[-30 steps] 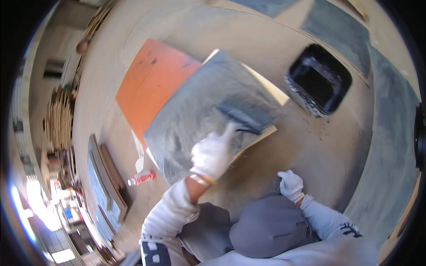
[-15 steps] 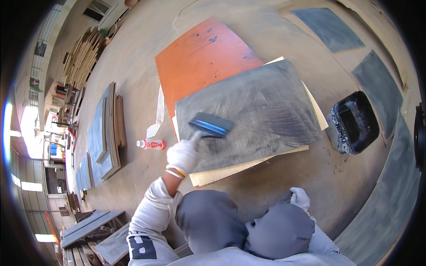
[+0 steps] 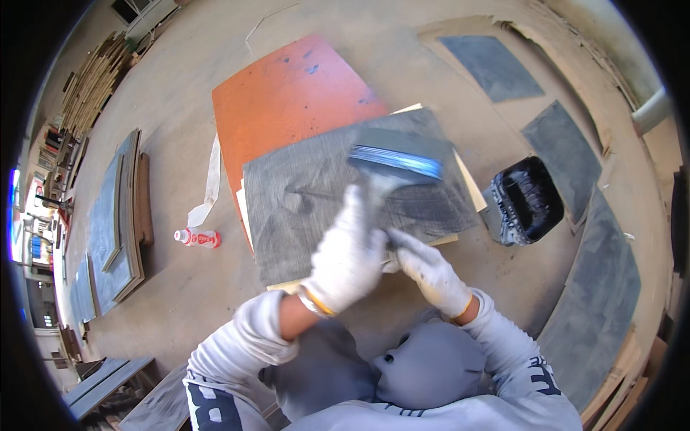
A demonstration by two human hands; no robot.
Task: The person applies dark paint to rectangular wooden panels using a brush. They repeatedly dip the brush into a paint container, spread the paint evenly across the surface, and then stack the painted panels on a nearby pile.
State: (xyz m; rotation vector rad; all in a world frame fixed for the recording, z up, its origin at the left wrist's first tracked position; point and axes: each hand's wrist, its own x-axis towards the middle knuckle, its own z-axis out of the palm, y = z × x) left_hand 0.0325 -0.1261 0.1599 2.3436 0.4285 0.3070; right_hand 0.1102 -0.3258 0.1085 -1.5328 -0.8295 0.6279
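Note:
My left hand (image 3: 347,251), in a white work glove, grips the handle of a wide flat paintbrush (image 3: 397,164). The brush is smeared by motion; its shiny blue-silver band and dark bristles are over the grey-coated sheet (image 3: 287,215). My right hand (image 3: 431,276), also gloved and stained at the fingers, is closed close beside the left. A small dark bit shows at its fingertips, but I cannot tell what it is. Under the grey sheet lie pale sheets and an orange-red board (image 3: 295,100). Right of the stack stands a black tub (image 3: 532,201) with paint-smeared walls.
A white-and-red bottle (image 3: 198,238) lies on the floor left of the stack, near a pale strip (image 3: 208,190). Stacked boards (image 3: 118,223) lean farther left. Several grey sheets (image 3: 492,68) lie along the right side. Planks (image 3: 108,384) rest at the lower left.
My left hand has carried the brush to the right, over the sheet's middle. My right hand has come up from beside my knee to meet the left. The whole view has shifted somewhat.

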